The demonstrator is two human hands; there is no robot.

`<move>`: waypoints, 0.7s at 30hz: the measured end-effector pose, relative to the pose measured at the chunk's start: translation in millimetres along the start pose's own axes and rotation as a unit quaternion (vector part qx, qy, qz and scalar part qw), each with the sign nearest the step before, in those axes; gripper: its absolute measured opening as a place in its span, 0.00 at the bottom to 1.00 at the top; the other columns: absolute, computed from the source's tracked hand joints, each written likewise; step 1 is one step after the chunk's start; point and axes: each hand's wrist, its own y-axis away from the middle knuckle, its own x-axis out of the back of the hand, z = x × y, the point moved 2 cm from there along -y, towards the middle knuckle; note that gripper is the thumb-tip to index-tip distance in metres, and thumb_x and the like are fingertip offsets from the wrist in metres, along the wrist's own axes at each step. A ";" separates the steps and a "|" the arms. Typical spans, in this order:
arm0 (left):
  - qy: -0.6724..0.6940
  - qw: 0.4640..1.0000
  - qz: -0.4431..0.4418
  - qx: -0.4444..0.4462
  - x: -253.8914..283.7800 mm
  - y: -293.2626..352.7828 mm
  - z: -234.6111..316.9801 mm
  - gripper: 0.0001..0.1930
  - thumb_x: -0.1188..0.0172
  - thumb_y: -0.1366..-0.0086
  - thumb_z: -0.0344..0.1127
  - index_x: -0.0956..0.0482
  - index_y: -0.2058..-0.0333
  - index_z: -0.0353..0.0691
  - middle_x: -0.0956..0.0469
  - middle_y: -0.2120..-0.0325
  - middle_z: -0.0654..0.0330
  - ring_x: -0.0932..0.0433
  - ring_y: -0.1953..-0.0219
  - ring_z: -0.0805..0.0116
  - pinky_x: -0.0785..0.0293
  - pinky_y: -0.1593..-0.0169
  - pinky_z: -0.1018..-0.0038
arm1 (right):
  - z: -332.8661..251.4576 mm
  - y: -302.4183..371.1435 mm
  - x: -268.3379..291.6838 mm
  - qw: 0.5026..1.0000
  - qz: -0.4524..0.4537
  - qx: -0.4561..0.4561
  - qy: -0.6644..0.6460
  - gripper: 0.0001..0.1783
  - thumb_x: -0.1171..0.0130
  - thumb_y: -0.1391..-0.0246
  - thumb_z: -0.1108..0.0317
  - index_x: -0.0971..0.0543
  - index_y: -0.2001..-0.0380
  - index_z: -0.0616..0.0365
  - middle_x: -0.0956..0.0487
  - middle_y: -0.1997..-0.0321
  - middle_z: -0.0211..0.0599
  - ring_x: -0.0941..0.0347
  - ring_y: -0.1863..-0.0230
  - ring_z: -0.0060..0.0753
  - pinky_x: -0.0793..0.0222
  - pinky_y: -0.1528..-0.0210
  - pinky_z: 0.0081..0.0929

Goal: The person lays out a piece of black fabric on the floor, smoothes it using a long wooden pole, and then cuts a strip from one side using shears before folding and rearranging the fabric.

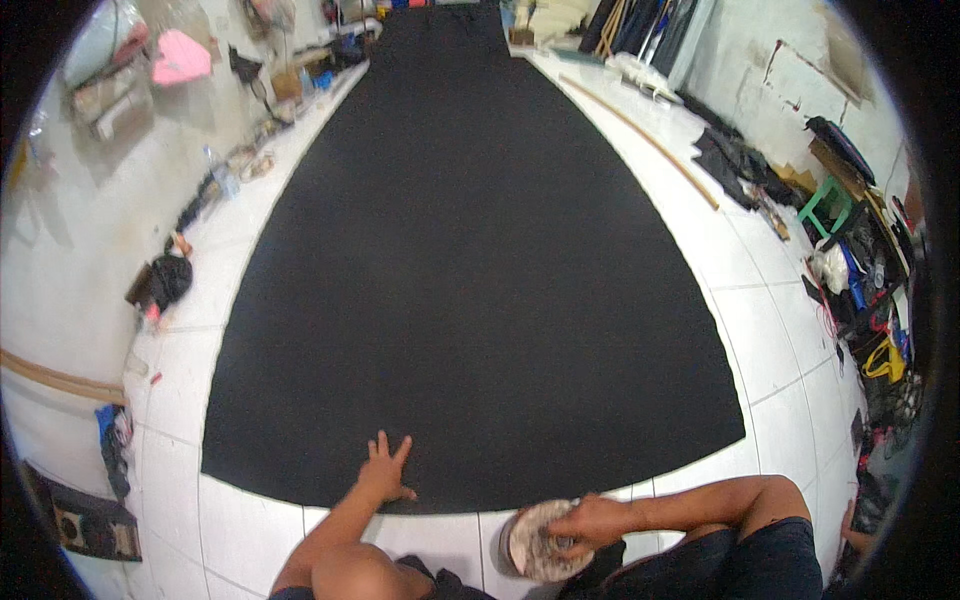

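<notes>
A wide sheet of black fabric [480,270] lies flat on the floor and runs far away from me, narrowing toward the back. My left hand [385,474] rests on its near edge with the fingers spread, holding nothing. To the right, just off that edge, my right hand [592,524] grips a round, whitish, stained object [535,555] that looks like a tub or thick roll. Its fingers curl over the top of it, and part of the object is hidden beneath them. Whether anything else is in those fingers I cannot make out.
White floor tiles [765,335] border the fabric. A long thin wooden strip [650,140] lies on the right. Piled clutter with a green stool [826,207] lines the right wall. Bags and a dark bundle [170,278] sit along the left wall, near a speaker-like box [95,535].
</notes>
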 end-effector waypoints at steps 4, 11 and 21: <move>-0.015 1.000 -0.011 -0.001 17.5 2.7 1.6 0.67 0.19 0.61 0.47 0.59 0.29 0.59 0.66 0.30 0.38 0.57 0.29 0.36 0.34 0.37 0.48 | -11.6 20.1 56.0 0.961 0.262 -0.016 0.082 0.23 0.38 0.46 0.44 0.27 0.73 0.53 0.29 0.86 0.33 0.28 0.86 0.32 0.32 0.84 0.32; -0.027 0.998 -0.049 0.030 8.3 -12.7 0.5 0.68 0.18 0.63 0.48 0.60 0.29 0.59 0.67 0.30 0.38 0.58 0.29 0.36 0.32 0.38 0.50 | 20.4 9.1 69.9 0.932 0.354 -0.073 0.029 0.18 0.36 0.48 0.53 0.28 0.71 0.55 0.24 0.84 0.42 0.23 0.83 0.45 0.26 0.80 0.41; 0.081 0.988 0.051 0.121 48.1 13.8 57.4 0.49 0.26 0.49 0.45 0.46 0.33 0.45 0.53 0.33 0.40 0.47 0.33 0.37 0.34 0.37 0.54 | -15.5 42.1 104.3 0.896 0.392 -0.206 -0.035 0.12 0.38 0.44 0.59 0.25 0.65 0.55 0.20 0.67 0.44 0.20 0.64 0.44 0.24 0.63 0.39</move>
